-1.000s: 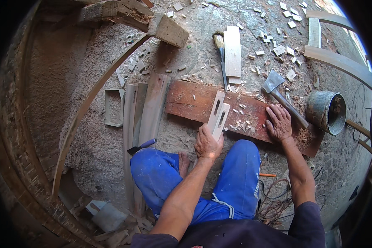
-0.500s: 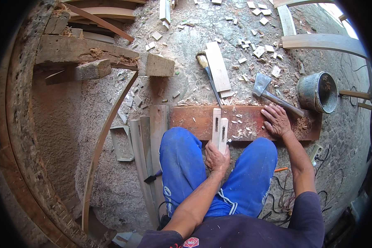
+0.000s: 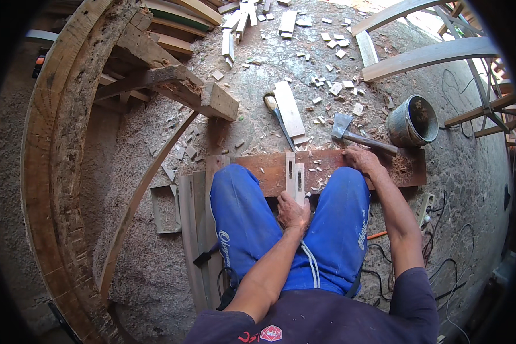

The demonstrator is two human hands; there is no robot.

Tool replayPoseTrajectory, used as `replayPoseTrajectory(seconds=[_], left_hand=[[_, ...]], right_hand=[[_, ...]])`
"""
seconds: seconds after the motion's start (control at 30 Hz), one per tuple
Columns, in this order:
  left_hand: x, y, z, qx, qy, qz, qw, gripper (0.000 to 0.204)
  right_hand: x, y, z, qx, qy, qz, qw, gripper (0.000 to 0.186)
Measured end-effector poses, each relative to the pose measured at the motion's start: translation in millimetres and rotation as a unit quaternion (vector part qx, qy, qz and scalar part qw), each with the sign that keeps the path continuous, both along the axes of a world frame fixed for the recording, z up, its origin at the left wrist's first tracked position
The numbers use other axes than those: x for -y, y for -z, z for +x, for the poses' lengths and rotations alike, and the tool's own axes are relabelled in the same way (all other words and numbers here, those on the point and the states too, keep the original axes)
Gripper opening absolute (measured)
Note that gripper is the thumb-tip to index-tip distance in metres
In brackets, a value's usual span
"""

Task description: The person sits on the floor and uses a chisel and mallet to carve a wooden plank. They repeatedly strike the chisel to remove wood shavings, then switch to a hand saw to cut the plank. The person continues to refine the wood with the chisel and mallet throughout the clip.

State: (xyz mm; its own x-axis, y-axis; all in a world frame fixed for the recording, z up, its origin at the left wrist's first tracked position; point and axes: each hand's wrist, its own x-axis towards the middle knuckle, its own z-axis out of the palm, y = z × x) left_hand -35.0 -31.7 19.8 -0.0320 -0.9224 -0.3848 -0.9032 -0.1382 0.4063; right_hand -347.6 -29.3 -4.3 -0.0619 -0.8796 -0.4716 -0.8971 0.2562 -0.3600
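My left hand (image 3: 293, 212) is closed around the lower ends of two pale wooden pieces (image 3: 295, 178), held side by side and upright between my knees. Each has a dark slot cut near its upper end, and one reaches further up than the other. Behind them lies a reddish-brown board (image 3: 264, 172) strewn with chips. On the board's far edge rests my right hand (image 3: 362, 159), its fingers loosely bent and nothing visible in them. Just beyond it lies a hatchet (image 3: 361, 137) with a broad metal head. A chisel (image 3: 279, 120) with a worn handle lies beside a pale flat board (image 3: 290, 109).
A grey bucket (image 3: 411, 121) stands past the board's right end. At left rise a large curved timber frame (image 3: 57, 189) and a jutting beam (image 3: 219, 102). Wood offcuts (image 3: 335, 89) litter the floor ahead. Cables (image 3: 441, 264) lie at right, curved timbers (image 3: 430, 57) at far right.
The whole view has shifted, so the scene sits differently in the picture. My right hand has moved slightly toward the board's far edge, its fingers less spread. My left hand keeps the two pieces.
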Motion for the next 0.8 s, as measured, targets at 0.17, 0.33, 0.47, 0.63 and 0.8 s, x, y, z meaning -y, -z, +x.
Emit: replayPoseTrajectory(seconds=[0.17, 0.33, 0.47, 0.63, 0.8], left_hand=[[16, 5, 1, -0.058, 0.031, -0.01, 0.998, 0.062], [10, 15, 5, -0.052, 0.033, -0.046, 0.997, 0.059], [9, 15, 5, -0.06, 0.027, -0.036, 0.997, 0.06], [12, 13, 4, -0.068, 0.038, -0.025, 0.997, 0.062], [12, 14, 7, -0.077, 0.035, -0.025, 0.996, 0.063]], right_hand=[[11, 6, 20, -0.011, 0.14, -0.022, 0.99, 0.036], [24, 12, 40, -0.022, 0.187, -0.085, 0.978, 0.034], [47, 1, 50, -0.056, 0.137, -0.044, 0.988, 0.034], [80, 28, 54, -0.022, 0.108, -0.126, 0.986, 0.026], [119, 35, 68, 0.028, 0.107, -0.143, 0.984, 0.028]])
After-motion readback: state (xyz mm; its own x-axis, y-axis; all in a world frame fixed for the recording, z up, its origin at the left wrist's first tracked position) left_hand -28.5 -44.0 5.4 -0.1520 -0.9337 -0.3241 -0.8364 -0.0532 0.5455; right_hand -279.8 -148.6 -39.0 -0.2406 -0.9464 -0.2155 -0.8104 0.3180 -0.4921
